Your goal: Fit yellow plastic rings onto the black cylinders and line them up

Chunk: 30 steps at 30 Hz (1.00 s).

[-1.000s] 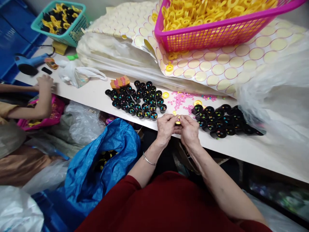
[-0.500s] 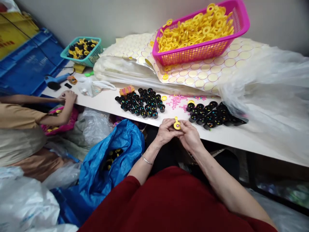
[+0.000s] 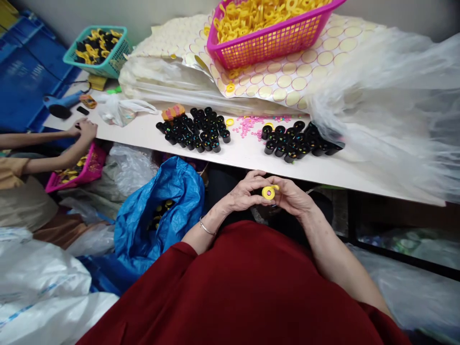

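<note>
My left hand (image 3: 246, 194) and my right hand (image 3: 293, 196) meet in front of my body, just off the table's front edge. Between their fingers they grip a yellow ring-shaped cap (image 3: 266, 195) with a tab. A pink spot shows in its middle, and the tab points right. Whatever lies under the cap is hidden by my fingers. Beyond my hands stand two groups of small black cups, one on the left (image 3: 201, 132) and one on the right (image 3: 290, 143), with colourful bits inside. Small pink beads (image 3: 247, 125) lie scattered between the groups.
Yellow rings fill a pink basket (image 3: 266, 45) at the back. A teal basket (image 3: 117, 60) holds black and yellow pieces. A blue heat gun or dryer (image 3: 68, 101) lies left. A co-worker's hands (image 3: 86, 128) are at the left table end. A blue sack (image 3: 143, 249) stands beside me.
My hands have drawn back from the table toward my body. The yellow cap has turned, its tab swinging from upward to the right. The view has shifted, so the table sits higher.
</note>
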Each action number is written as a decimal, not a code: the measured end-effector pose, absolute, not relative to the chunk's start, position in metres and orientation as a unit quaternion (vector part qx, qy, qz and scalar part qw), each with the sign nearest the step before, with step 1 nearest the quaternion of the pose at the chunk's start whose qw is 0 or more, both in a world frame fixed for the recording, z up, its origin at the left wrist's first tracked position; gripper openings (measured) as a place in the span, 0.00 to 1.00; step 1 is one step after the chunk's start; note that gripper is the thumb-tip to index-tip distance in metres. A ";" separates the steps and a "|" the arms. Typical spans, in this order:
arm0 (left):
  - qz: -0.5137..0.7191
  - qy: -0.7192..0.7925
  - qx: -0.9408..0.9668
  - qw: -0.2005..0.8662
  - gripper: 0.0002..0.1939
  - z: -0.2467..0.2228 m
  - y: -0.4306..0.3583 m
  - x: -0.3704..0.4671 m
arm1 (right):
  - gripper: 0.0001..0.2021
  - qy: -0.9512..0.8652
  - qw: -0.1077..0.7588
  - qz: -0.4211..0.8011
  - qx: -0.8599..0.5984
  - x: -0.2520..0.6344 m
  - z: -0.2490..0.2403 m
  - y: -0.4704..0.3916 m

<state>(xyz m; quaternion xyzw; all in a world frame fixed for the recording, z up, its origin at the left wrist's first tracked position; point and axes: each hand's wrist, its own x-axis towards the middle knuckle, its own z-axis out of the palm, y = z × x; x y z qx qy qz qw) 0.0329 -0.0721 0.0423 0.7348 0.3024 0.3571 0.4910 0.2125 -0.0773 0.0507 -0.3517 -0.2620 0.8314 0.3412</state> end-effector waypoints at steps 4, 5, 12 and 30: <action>0.304 0.289 0.770 0.482 0.23 0.043 -0.079 0.044 | 0.24 -0.316 0.281 0.844 -0.330 0.230 0.046 -0.081; 0.297 0.283 0.781 0.472 0.23 0.044 -0.080 0.048 | 0.25 -0.325 0.271 0.844 -0.328 0.234 0.045 -0.081; 0.225 0.244 0.855 0.399 0.18 0.049 -0.085 0.063 | 0.24 -0.392 0.249 0.814 -0.350 0.249 0.045 -0.090; 0.229 0.254 0.849 0.402 0.18 0.018 -0.072 0.054 | 0.26 -0.447 0.324 0.700 -0.452 0.227 0.000 -0.096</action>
